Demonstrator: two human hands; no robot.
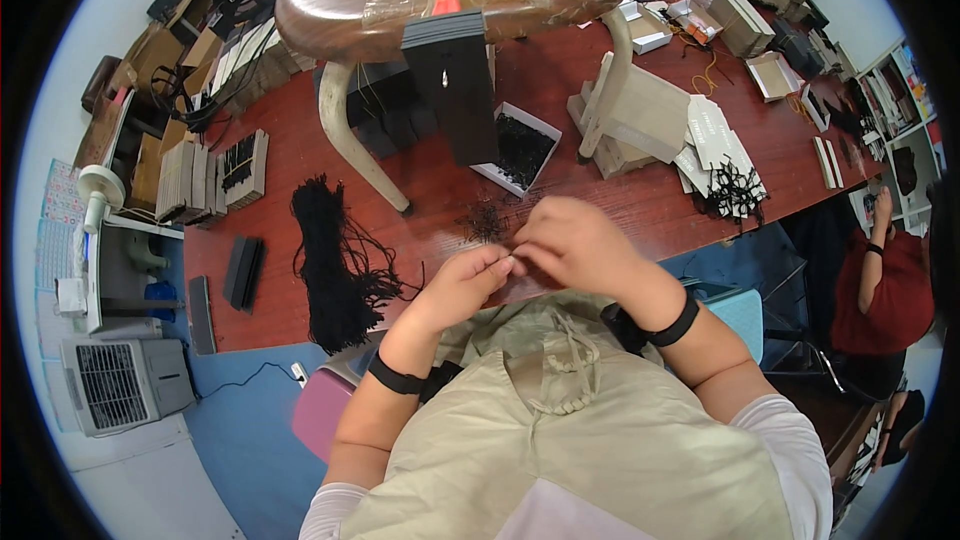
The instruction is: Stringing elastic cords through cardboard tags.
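Note:
My left hand (467, 282) and my right hand (572, 245) meet at the table's near edge, both closed in a pinch, fingertips nearly touching. A thin dark bit (513, 253) shows between them; it is too small to name. Just beyond the fingers lies a loose pile of small black pieces (487, 222). Farther back, an open white box (543, 162) holds many more small black pieces. Left of my left hand, a thick bundle of black cords (335, 270) hangs over the near edge, its loose ends trailing toward my left wrist.
A wooden stool (330, 0) stands on the red table (270, 270), with a tall black box (450, 90) before it. At right lie tangled black cords (735, 190) on white cards (710, 130). Black boxes (243, 273) lie at left. Another person (885, 285) sits at right.

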